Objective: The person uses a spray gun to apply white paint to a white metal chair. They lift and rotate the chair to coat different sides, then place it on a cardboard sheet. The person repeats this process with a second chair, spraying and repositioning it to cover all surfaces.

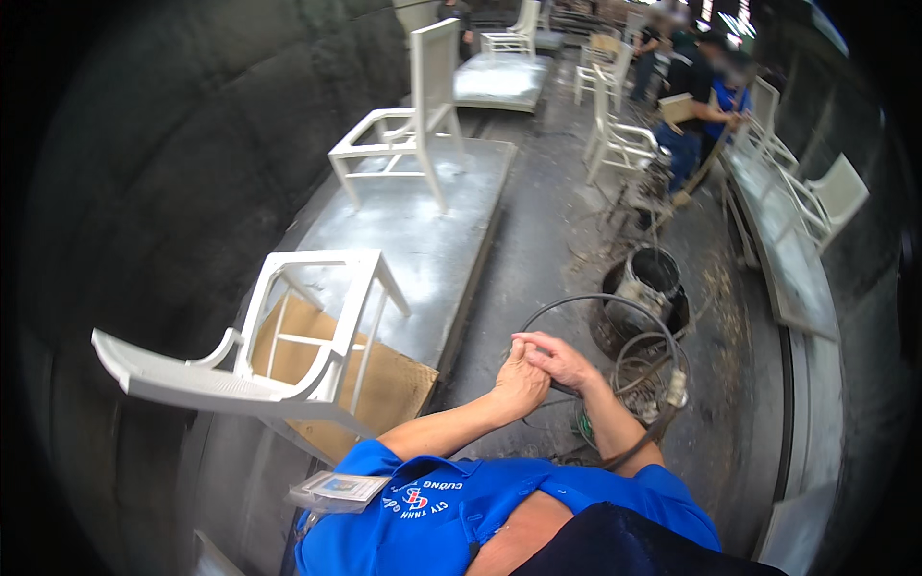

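My left hand and my right hand are together in front of my body, fingers closed and pressed against each other. Whatever lies between them, if anything, is hidden. A thin black hose curves in a loop beside and behind my right hand; I cannot tell whether the fingers hold it. To the left of my hands, a white chair frame with an open seat lies tipped on its back, its curved woven backrest pointing left. Under it is a brown board.
A white chair stands on a metal-topped platform. Buckets and coiled hoses sit on the floor to my right. Another platform with chairs runs along the right. Several people stand farther off among white chairs.
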Available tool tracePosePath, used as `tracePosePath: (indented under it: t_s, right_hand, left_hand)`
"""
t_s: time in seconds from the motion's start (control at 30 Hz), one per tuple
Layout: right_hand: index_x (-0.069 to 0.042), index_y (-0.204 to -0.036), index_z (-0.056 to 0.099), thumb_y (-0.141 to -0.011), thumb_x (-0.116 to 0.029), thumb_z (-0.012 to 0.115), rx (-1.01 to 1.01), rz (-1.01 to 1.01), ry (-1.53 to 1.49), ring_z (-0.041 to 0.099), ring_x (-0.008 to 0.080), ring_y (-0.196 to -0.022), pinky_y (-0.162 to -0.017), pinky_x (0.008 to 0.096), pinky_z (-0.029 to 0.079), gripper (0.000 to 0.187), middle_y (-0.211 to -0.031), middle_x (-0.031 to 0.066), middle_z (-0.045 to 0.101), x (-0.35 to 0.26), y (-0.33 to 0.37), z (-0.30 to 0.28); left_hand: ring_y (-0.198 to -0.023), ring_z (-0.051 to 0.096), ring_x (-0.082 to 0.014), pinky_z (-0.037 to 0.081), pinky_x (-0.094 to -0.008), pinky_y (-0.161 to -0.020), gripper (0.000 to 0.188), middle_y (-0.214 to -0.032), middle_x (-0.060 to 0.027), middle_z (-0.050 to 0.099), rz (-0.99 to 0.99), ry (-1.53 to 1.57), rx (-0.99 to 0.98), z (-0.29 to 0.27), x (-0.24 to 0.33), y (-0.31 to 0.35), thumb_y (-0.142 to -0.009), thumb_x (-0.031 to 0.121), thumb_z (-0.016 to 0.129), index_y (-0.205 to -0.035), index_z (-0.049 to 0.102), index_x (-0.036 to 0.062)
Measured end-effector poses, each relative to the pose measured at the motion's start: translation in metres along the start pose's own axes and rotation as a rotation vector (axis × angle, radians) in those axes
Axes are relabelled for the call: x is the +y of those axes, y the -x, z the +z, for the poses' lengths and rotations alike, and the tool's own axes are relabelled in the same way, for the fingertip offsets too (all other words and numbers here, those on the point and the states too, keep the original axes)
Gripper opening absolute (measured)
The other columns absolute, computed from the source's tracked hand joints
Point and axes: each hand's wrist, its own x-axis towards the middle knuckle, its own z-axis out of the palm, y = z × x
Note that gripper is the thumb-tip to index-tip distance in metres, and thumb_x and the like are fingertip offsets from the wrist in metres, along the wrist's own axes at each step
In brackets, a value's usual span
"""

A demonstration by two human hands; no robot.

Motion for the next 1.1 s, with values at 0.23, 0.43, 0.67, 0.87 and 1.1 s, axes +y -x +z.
tracePosePath:
  t_s: [0.23,0.43,0.67,0.87,1.1]
  right_hand:
    - [-0.009,-0.146,0.056,-0.103,-0.053,0.053,-0.286,0.264,-0.195,0.041,0.0276,-0.142,-0.119,0.0405,0.032,0.061,-0.147,0.0174,0.047,0.031,-0.090,0.125]
    - [-0.015,-0.139,0.055,-0.098,-0.074,0.046,-0.571,0.523,-0.462,0.068,0.0188,-0.085,-0.055,0.0325,0.054,0.073,-0.111,0.0080,0.071,0.030,-0.136,0.184]
    - [-0.009,-0.146,0.050,-0.096,-0.063,0.061,-0.524,0.455,-0.803,0.068,0.0163,-0.097,-0.053,0.0292,0.057,0.074,-0.113,0.0097,0.070,0.054,-0.127,0.169]
    - [-0.005,-0.150,0.045,-0.089,-0.053,0.076,-0.288,0.327,-0.909,0.068,0.0201,-0.107,-0.055,0.0259,0.061,0.084,-0.122,0.0141,0.066,0.076,-0.138,0.115]
    - [-0.005,-0.154,0.037,-0.087,-0.025,0.083,-0.013,0.136,-1.109,0.069,0.0237,-0.110,-0.055,0.0251,0.063,0.083,-0.126,0.0142,0.064,0.082,-0.169,0.028]
  left_hand:
    - [-0.113,0.061,-0.0347,0.034,-0.0547,-0.107,0.030,-0.108,-0.0166,0.072,-0.269,-0.052,-0.165,0.025,-0.071,0.110,-0.089,0.025,0.061,-0.101,0.077,0.0032]
    - [-0.122,0.057,-0.0330,0.027,-0.0553,-0.112,0.028,-0.110,-0.0130,0.070,-0.454,-0.037,-0.109,0.009,-0.102,0.168,-0.089,0.027,0.062,-0.104,0.075,0.0071]
    - [-0.117,0.059,-0.0233,0.039,-0.0502,-0.099,0.019,-0.110,-0.0075,0.067,-0.379,0.368,0.505,-0.022,-0.106,0.192,-0.087,0.025,0.073,-0.099,0.068,0.0108]
    - [-0.120,0.064,-0.0303,0.051,-0.0388,-0.096,0.043,-0.126,-0.0127,0.069,-0.229,1.364,-0.083,0.036,-0.084,0.180,-0.089,0.028,0.078,-0.124,0.068,0.0058]
    - [-0.117,0.065,-0.0288,0.049,-0.0369,-0.101,0.052,-0.126,-0.0151,0.071,-0.101,1.826,-0.661,0.142,-0.057,0.128,-0.098,0.041,0.068,-0.137,0.062,0.0055]
